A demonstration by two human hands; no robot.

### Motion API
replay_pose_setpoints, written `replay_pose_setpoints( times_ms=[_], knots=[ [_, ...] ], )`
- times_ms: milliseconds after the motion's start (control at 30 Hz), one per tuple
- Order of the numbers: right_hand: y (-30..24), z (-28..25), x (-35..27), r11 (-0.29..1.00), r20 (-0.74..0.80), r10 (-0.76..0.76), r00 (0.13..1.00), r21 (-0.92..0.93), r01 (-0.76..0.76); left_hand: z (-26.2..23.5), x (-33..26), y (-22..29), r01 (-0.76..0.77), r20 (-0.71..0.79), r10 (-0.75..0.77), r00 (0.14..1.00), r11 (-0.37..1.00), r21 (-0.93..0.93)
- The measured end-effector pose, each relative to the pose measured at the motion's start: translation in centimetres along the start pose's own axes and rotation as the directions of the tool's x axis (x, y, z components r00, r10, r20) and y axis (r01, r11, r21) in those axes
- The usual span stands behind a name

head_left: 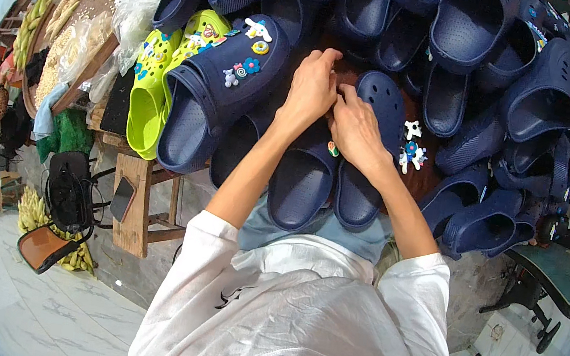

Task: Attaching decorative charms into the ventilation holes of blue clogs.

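A pair of navy foam clogs lies in front of me, the left clog (300,189) and the right clog (358,198), heels toward my body. My left hand (310,92) rests over the toe part of the left clog, its fingers curled in. Close against it, my right hand (357,128) is bent with its fingertips drawn together between the two clogs' toes. What the fingers hold, if anything, is hidden. A small round charm (333,148) shows on the left clog, under my right wrist. Several white and blue charms (412,153) lie on the brown surface right of the right clog.
Many navy clogs (469,29) are heaped at the far side and right. Left are a navy clog with charms (230,74) and lime-green clogs (147,102). A wooden stool (133,207) with a phone (122,198), a black bag (69,190) and bananas (37,211) stand at left.
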State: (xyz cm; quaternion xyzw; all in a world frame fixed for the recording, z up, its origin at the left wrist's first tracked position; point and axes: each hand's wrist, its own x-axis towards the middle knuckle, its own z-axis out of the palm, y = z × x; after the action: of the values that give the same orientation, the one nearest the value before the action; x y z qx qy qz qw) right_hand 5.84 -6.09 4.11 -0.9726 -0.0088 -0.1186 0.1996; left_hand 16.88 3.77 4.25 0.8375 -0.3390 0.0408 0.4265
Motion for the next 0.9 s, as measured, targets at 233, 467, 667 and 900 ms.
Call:
replay_pose_setpoints(
  times_ms=[233, 467, 667, 900],
  knots=[
    [0.4, -0.4, 0.4, 0.998, 0.009, 0.047, 0.999, 0.042, -0.047, 1.4, 2.5, -1.1, -0.088, 0.160, 0.100, 0.982, 0.993, -0.077],
    [2.1, -0.5, 1.5, 0.996, 0.108, -0.046, 0.993, 0.082, 0.037, -0.8, 0.6, 0.0, -0.157, 0.070, 0.154, 0.986, 0.987, 0.044],
    [4.3, -0.8, 2.7, 0.959, 0.226, -0.166, 0.960, 0.265, 0.104, -4.2, -7.4, 4.4, -0.009, -0.003, 0.009, 1.000, 0.999, -0.030],
    [3.1, -1.3, 3.5, 0.926, 0.393, -0.030, 0.919, 0.357, -0.123, -2.9, -10.8, 5.0, -0.012, 0.087, -0.004, 0.996, 0.983, 0.185]
  ],
)
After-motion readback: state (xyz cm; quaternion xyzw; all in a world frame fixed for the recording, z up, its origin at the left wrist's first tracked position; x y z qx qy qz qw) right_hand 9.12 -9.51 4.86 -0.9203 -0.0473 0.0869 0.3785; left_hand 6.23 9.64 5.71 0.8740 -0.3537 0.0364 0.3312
